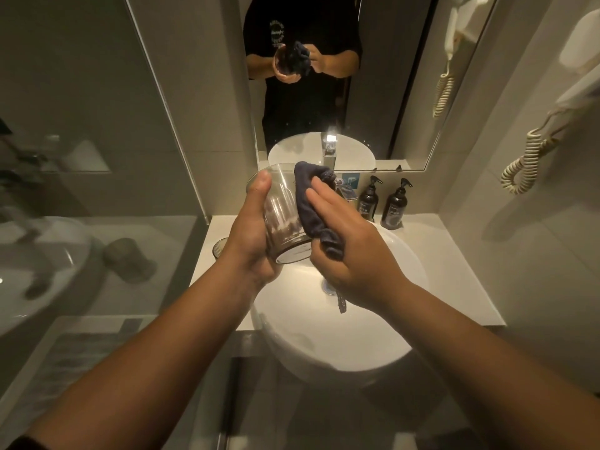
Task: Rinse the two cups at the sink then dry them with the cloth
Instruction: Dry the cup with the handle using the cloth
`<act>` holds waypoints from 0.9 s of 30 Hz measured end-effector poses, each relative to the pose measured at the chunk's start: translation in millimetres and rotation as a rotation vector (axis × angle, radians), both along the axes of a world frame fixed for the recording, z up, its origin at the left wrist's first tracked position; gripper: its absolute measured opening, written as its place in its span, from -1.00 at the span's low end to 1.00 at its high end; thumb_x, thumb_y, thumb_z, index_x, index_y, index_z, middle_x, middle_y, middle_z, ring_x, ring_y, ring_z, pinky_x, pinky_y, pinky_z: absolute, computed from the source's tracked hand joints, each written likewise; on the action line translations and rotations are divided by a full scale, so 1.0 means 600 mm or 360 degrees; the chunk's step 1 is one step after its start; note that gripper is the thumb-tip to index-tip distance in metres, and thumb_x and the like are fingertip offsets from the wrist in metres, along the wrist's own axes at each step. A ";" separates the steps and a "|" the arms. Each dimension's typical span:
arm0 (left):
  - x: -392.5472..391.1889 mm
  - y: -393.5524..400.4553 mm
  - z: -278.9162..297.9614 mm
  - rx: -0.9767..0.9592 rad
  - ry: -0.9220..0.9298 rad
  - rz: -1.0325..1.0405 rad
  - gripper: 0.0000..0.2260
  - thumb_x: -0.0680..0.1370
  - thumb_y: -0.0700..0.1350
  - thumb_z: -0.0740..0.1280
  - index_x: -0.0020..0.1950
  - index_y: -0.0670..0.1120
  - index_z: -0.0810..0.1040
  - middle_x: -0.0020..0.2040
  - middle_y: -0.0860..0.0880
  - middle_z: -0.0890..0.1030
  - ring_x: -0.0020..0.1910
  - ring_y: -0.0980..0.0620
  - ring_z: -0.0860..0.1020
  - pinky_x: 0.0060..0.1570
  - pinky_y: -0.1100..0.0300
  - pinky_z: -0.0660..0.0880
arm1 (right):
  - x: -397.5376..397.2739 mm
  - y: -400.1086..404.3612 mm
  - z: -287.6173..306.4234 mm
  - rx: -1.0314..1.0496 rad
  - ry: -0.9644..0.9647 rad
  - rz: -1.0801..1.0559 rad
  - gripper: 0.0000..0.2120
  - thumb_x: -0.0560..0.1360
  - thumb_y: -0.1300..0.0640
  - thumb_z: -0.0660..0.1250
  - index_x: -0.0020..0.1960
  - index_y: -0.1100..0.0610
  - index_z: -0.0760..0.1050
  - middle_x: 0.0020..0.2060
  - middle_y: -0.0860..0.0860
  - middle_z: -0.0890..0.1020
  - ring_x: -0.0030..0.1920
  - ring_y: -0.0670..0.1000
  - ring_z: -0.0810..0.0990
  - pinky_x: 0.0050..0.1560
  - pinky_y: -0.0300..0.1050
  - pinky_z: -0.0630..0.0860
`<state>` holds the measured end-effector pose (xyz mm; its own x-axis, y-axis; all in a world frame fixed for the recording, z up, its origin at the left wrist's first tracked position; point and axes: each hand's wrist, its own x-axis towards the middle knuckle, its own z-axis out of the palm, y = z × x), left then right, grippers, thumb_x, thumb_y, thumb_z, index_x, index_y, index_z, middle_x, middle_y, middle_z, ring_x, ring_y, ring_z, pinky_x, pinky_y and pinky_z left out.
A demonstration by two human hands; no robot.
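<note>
My left hand (251,232) grips a clear glass cup (282,212), tilted with its mouth pointing away and up, over the white round sink (341,319). My right hand (350,251) presses a dark grey cloth (311,209) against the cup's right side; a corner of the cloth hangs below my palm. A second glass cup (220,247) stands upright on the white counter (214,264) left of the sink, mostly hidden behind my left wrist.
A chrome tap (329,154) stands behind the sink. Two dark pump bottles (368,199) (396,206) sit at the counter's back right. A mirror (292,76) above reflects the person. A wall hairdryer with coiled cord (526,164) hangs right. A glass partition (97,157) is left.
</note>
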<state>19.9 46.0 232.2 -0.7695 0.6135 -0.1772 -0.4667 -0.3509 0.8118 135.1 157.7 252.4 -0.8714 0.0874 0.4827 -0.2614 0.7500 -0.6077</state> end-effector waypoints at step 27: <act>0.009 0.021 -0.017 -0.0030 -0.0595 0.0235 -0.26 0.44 0.45 0.30 0.33 -0.13 0.54 0.13 -0.23 0.71 0.06 -0.25 0.70 0.17 -0.23 0.59 | 0.010 -0.003 -0.028 0.0277 0.0282 -0.0091 -0.62 0.41 0.22 0.39 0.21 0.23 0.49 0.41 0.21 0.33 0.44 0.18 0.30 0.39 -0.08 0.35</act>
<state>25.2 58.5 222.0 -0.7295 0.4954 -0.4716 -0.6768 -0.4229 0.6025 141.2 155.9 235.4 -0.7680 0.0365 0.6394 -0.3062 0.8559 -0.4167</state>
